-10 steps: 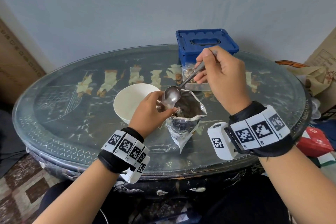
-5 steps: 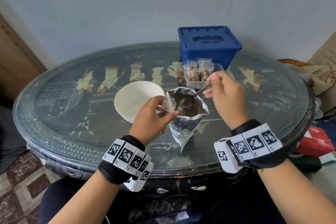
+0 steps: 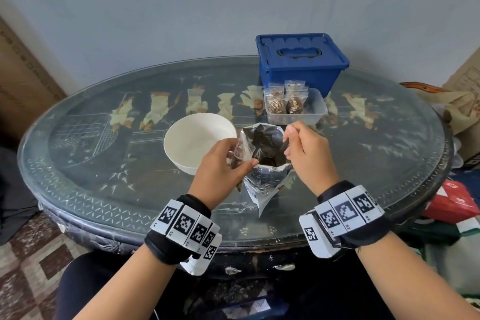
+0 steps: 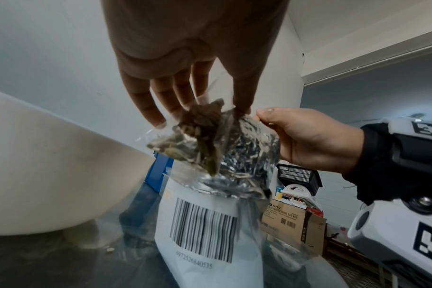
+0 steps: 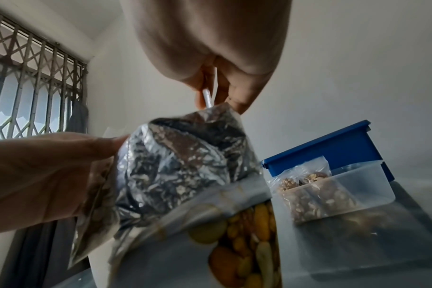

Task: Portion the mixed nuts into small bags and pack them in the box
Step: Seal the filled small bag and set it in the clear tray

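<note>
At the near middle of the glass table [image 3: 85, 163], my left hand [image 3: 220, 163] pinches a small clear bag [image 4: 192, 140] of nuts beside the open foil pouch [image 3: 262, 179]. My right hand [image 3: 309, 156] grips a spoon handle [image 5: 207, 98] dipped into it. Farther right, filled bags [image 3: 284, 101] stand in a clear tub [image 3: 315, 109].

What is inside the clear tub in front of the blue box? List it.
The clear tub holds small bags of nuts standing at its left end; two show plainly. The tub's right part looks bare. Whether more bags sit behind those two cannot be seen.
</note>
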